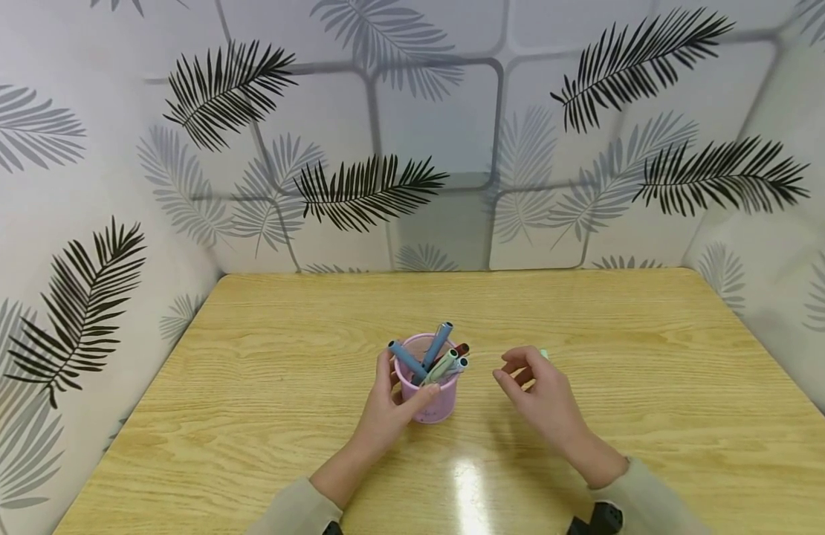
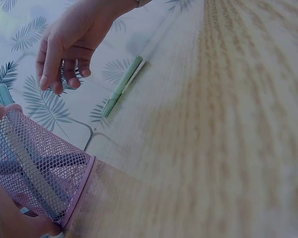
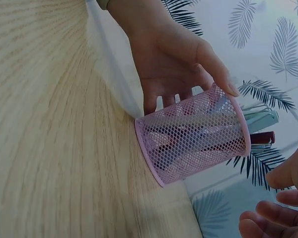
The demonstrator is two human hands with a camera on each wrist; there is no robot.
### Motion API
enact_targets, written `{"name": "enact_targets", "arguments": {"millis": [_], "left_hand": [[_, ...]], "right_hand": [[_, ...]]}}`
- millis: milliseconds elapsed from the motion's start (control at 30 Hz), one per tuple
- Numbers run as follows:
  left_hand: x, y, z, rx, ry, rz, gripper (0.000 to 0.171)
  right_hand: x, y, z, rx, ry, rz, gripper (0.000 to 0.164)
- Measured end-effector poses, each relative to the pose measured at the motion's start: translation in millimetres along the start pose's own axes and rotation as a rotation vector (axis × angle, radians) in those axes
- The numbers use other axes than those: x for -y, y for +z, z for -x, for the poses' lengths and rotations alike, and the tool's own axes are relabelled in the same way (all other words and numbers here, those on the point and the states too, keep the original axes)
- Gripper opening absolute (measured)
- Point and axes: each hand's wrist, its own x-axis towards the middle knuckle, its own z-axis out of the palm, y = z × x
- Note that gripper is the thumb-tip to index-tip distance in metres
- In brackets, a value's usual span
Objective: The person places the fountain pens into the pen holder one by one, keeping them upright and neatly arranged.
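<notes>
A pink mesh pen holder stands on the table with several pens in it, among them a blue pen, a pale green pen and a dark red one. My left hand grips the holder from its left side, thumb near the rim and fingers behind the mesh. To the right of the holder, my right hand hovers above the table, fingers loosely bent and nothing between them. A single green pen lies on the table by the right hand, which mostly hides it in the head view.
The light wooden table reaches back to a pale wall covering printed with black and grey leaves. A bright light reflection shows on the tabletop in front of the holder. Dark devices sit at the sleeves.
</notes>
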Motion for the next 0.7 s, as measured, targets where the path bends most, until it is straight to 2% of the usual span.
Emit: {"name": "enact_targets", "arguments": {"millis": [133,400,700], "left_hand": [[-14.7,1.2,3.9,0.011,0.003,0.004,0.071],[-17.8,1.5,5.0,0.009,-0.01,0.01,0.071],[-17.6,0.3,4.9,0.014,-0.017,0.012,0.071]], "right_hand": [[-6.1,-8.2,-0.9,-0.018,0.012,0.026,0.02],[-18.5,-19.9,-0.5,-0.035,0.025,0.068,0.018],[-27.5,-28.8,-0.5,-0.006,0.081,0.1,0.02]]}}
